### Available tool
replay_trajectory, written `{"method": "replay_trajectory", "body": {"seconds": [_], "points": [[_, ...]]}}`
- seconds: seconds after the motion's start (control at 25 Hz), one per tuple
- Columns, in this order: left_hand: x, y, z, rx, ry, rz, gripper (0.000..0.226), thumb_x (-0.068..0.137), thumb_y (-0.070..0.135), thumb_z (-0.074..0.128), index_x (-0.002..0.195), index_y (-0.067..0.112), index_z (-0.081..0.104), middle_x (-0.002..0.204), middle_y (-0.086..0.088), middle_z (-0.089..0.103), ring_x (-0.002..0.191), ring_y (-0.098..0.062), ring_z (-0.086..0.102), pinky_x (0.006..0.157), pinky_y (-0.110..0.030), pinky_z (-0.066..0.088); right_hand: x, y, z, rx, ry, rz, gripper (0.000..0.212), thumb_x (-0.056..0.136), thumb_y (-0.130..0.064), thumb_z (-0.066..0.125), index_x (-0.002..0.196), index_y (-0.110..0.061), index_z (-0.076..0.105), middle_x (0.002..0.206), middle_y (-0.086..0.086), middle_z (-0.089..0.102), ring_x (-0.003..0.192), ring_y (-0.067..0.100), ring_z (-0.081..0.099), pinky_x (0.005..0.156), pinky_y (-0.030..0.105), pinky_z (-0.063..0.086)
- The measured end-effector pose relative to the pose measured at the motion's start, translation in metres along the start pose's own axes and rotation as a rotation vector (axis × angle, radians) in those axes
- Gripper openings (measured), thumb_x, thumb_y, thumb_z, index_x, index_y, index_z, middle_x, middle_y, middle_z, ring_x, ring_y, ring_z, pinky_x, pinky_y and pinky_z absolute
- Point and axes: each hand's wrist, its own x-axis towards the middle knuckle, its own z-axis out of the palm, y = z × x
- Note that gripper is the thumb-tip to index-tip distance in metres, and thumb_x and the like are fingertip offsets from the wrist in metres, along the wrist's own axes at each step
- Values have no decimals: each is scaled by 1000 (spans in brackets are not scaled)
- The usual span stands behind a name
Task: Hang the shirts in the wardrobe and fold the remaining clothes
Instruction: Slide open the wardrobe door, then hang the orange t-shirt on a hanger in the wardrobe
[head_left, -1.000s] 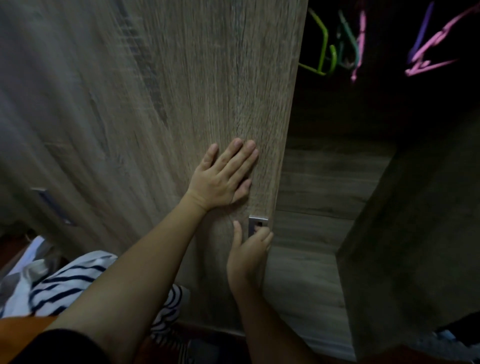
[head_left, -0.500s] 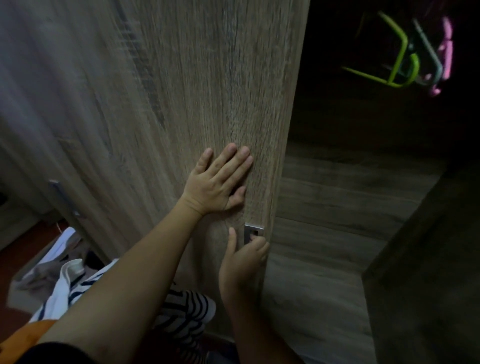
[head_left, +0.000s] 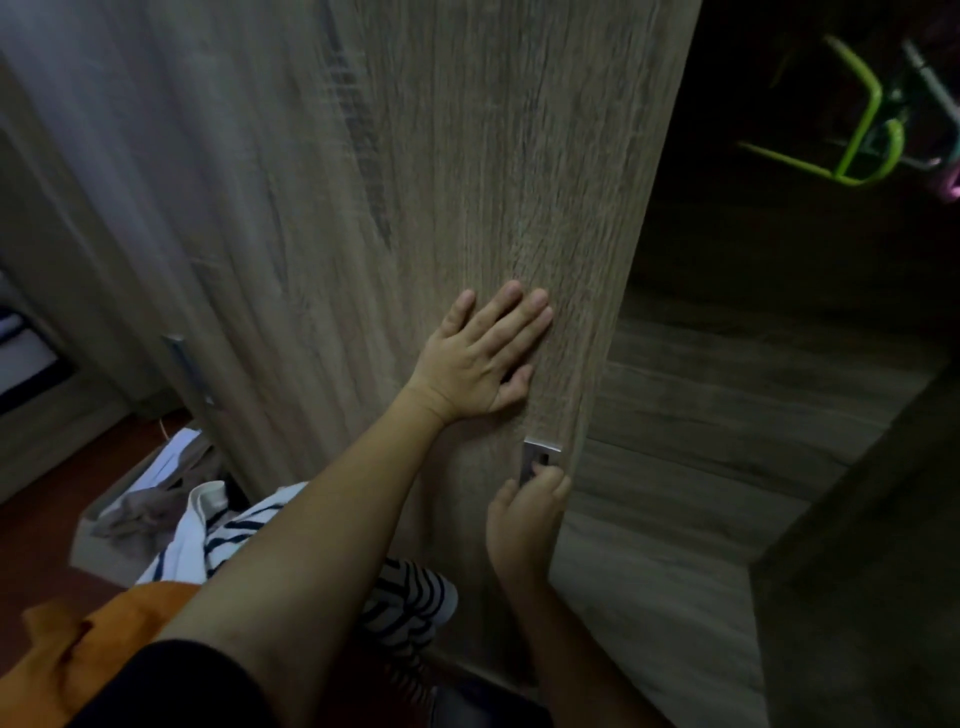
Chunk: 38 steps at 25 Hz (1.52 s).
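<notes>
My left hand lies flat, fingers apart, against the wood-grain sliding wardrobe door. Just below it, my right hand curls its fingers around the door's right edge at the small metal handle plate. The wardrobe interior to the right is dark. A green hanger hangs at the upper right, with a grey hanger and a pink one beside it. A white shirt with dark stripes and an orange garment lie under my left arm.
A shallow box with crumpled grey and white clothes sits on the reddish floor at the lower left. A second door handle shows on the left panel. A dark wooden panel stands at the right.
The view has shifted right and down; the hangers slid toward the upper right corner. More of the box of clothes shows at the left. Both hands stay on the door.
</notes>
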Motion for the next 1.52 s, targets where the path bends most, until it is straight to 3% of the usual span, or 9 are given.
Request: {"method": "replay_trajectory", "body": {"seconds": [0.16, 0.32, 0.52, 0.68, 0.84, 1.08, 1.24, 1.4, 1.52], "points": [[-14, 19, -58, -103, -339, -199, 64, 89, 30, 48, 146, 9, 29, 151, -9, 35, 143, -20, 20, 113, -41, 15, -3, 38, -29, -71, -122, -239, 17, 82, -4, 57, 98, -8, 54, 98, 11, 53, 87, 27, 57, 75, 41, 49], [-77, 33, -160, -132, -633, -735, 64, 84, 30, 46, 143, 7, 35, 150, -10, 36, 141, -25, 27, 111, -43, 15, -16, 20, -33, -57, -290, -415, 13, 81, 2, 57, 92, -4, 57, 89, 7, 49, 79, 22, 51, 71, 28, 39], [-172, 5, -283, 160, -845, -1224, 62, 89, 38, 42, 141, 5, 39, 149, -15, 35, 140, -32, 28, 109, -55, 24, -54, -51, 5, 2, -504, -598, 11, 87, -5, 55, 96, -7, 61, 92, 3, 51, 79, 12, 49, 64, 14, 32], [-219, 5, -322, 248, -1050, -1466, 72, 89, 59, 22, 137, 9, 42, 140, -14, 47, 132, -31, 39, 109, -54, 25, -110, -104, 47, -23, -825, -823, 20, 92, -24, 53, 104, -11, 62, 102, 4, 55, 91, 14, 53, 79, 27, 45], [-237, 6, -320, 110, -877, -1564, 70, 87, 60, 18, 131, 14, 49, 132, -4, 54, 127, -23, 44, 112, -46, 19, -161, -118, 78, -369, -1052, -1012, 55, 86, -57, 49, 125, -19, 55, 125, 5, 52, 118, 22, 43, 99, 38, 37], [-223, 5, -324, 74, -483, -1765, 20, 98, 27, 40, 93, 11, 51, 89, -2, 61, 94, -24, 53, 107, -40, 24, -187, -118, 78, -152, -801, -934, 22, 95, -29, 47, 104, -18, 64, 105, 0, 62, 103, 15, 50, 86, 31, 44], [-191, 9, -348, 11, -28, -1910, 15, 96, 20, 48, 88, 9, 42, 69, 0, 52, 68, -21, 52, 61, -32, 35, -180, -135, 49, 64, -859, -621, 14, 101, -21, 34, 96, -16, 46, 79, -2, 55, 73, 12, 51, 59, 17, 39], [-146, 22, -377, 92, 119, -1844, 27, 82, 23, 66, 87, 9, 43, 69, 6, 52, 61, -13, 50, 55, -22, 34, -150, -154, 8, 327, -769, -501, 13, 100, -14, 31, 94, -16, 43, 79, -5, 47, 76, 10, 48, 67, 24, 35], [-105, 8, -389, 181, 136, -1560, 40, 73, 43, 57, 92, 10, 46, 90, -4, 44, 78, -14, 42, 67, -18, 29, -126, -173, -43, 485, -799, -622, 17, 93, -18, 35, 81, -22, 45, 73, -8, 45, 64, -2, 43, 64, 19, 36]]}}
